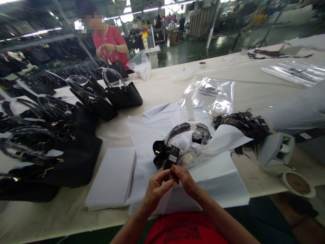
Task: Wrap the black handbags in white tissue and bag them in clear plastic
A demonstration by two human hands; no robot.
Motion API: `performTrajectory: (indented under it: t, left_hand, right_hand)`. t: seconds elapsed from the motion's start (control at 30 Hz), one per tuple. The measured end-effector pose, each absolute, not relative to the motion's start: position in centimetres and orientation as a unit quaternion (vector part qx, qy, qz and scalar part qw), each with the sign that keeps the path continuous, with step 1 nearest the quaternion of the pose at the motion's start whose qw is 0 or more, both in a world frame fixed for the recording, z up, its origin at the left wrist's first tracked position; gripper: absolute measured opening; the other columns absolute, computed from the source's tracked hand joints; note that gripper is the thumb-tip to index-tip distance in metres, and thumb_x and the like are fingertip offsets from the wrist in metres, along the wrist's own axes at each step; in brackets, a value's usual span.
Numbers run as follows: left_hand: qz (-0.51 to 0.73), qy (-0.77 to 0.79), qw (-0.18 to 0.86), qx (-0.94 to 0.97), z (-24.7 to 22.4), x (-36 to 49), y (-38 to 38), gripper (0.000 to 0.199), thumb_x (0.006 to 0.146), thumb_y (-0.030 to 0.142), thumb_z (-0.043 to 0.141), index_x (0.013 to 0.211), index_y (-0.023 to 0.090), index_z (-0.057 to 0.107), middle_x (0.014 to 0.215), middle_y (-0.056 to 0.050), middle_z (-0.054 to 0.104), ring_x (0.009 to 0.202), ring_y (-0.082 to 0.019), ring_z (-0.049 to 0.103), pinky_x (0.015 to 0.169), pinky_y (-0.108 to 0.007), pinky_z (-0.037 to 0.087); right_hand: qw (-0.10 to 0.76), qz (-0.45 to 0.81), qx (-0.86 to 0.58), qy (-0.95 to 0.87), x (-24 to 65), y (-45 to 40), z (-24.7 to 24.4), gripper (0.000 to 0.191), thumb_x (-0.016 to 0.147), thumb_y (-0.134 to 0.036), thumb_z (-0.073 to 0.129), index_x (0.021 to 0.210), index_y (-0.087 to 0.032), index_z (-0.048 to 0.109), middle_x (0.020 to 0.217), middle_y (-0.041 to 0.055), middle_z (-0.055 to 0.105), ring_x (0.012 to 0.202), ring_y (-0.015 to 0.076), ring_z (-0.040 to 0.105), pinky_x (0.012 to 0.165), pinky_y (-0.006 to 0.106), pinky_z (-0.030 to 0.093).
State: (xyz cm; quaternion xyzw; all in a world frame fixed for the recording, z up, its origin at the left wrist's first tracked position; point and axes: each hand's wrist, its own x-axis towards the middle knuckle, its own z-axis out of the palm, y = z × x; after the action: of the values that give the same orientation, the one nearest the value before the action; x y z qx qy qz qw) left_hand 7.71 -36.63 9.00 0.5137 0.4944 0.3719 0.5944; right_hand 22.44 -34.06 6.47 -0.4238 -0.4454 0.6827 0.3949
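Close together at the near side of the white paper sheets (223, 189), my left hand (158, 186) and my right hand (185, 178) both pinch the lower end of a black tag (173, 156) with a small white label. Under and behind the tag lies a black handbag (158, 152), partly wrapped in tissue paper. Its handles (179, 130) are covered in clear plastic. A round tan emblem (187, 159) shows just right of the tag.
Black handbags (66, 156) crowd the table's left side, beside a stack of white sheets (111, 176). At right are a pile of black tags (241, 127), a tape dispenser (276, 152) and clear bags (215, 95). A person (114, 40) in red stands across the table.
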Motion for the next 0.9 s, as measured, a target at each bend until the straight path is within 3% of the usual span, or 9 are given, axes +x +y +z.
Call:
performTrajectory:
  t: [0.1,0.23,0.37,0.57,0.77,0.9]
  left_hand:
    - [0.376,0.517,0.591,0.491,8.8,7.3,-36.0,0.039,0.072,0.043,0.067,0.101,0.017,0.070,0.099,-0.009,0.067,0.098,-0.025,0.058,0.090,-0.037,0.043]
    - [0.369,0.546,0.577,0.482,8.8,7.2,-35.3,0.036,0.067,0.043,0.070,0.093,0.019,0.073,0.099,-0.009,0.070,0.112,-0.029,0.052,0.101,-0.042,0.036]
    - [0.365,0.550,0.574,0.484,9.0,7.3,-35.1,0.032,0.066,0.041,0.071,0.088,0.019,0.074,0.093,-0.009,0.071,0.110,-0.029,0.054,0.103,-0.043,0.033]
    - [0.381,0.531,0.584,0.482,8.9,7.2,-34.9,0.035,0.067,0.043,0.070,0.090,0.017,0.073,0.091,-0.008,0.067,0.088,-0.024,0.061,0.081,-0.033,0.048]
    - [0.377,0.569,0.568,0.461,9.4,6.3,-35.1,0.035,0.064,0.041,0.073,0.089,0.017,0.074,0.088,-0.007,0.066,0.075,-0.018,0.059,0.062,-0.025,0.046]
    - [0.400,0.593,0.579,0.390,10.0,5.9,-36.6,0.033,0.063,0.042,0.074,0.083,0.015,0.074,0.062,-0.003,0.063,0.057,-0.012,0.053,0.058,-0.023,0.042]
  right_hand:
    - [0.387,0.619,-0.436,-0.527,22.9,-34.3,6.2,0.041,0.079,-0.056,0.055,0.062,-0.019,0.053,0.061,-0.0025,0.045,0.058,0.0111,0.039,0.053,0.025,0.030]
    - [0.371,0.573,-0.463,-0.565,23.4,-34.0,5.7,0.035,0.071,-0.048,0.065,0.059,-0.018,0.051,0.056,-0.0045,0.039,0.054,0.0091,0.033,0.049,0.023,0.025]
    - [0.366,0.566,-0.458,-0.579,23.6,-33.5,5.6,0.037,0.070,-0.047,0.065,0.054,-0.018,0.048,0.052,-0.0050,0.036,0.051,0.0083,0.031,0.047,0.023,0.023]
    - [0.373,0.577,-0.424,-0.591,24.2,-33.2,6.2,0.032,0.070,-0.043,0.068,0.053,-0.018,0.057,0.051,-0.0038,0.043,0.050,0.0084,0.035,0.047,0.023,0.026]
    - [0.421,0.651,-0.465,-0.429,25.0,-33.3,7.2,0.029,0.066,-0.046,0.070,0.061,-0.018,0.060,0.046,-0.0050,0.046,0.040,0.0065,0.033,0.039,0.022,0.020]
    - [0.462,0.645,-0.465,-0.392,24.8,-32.7,7.6,0.030,0.067,-0.045,0.070,0.063,-0.018,0.059,0.046,-0.0050,0.048,0.038,0.0056,0.033,0.037,0.021,0.020]
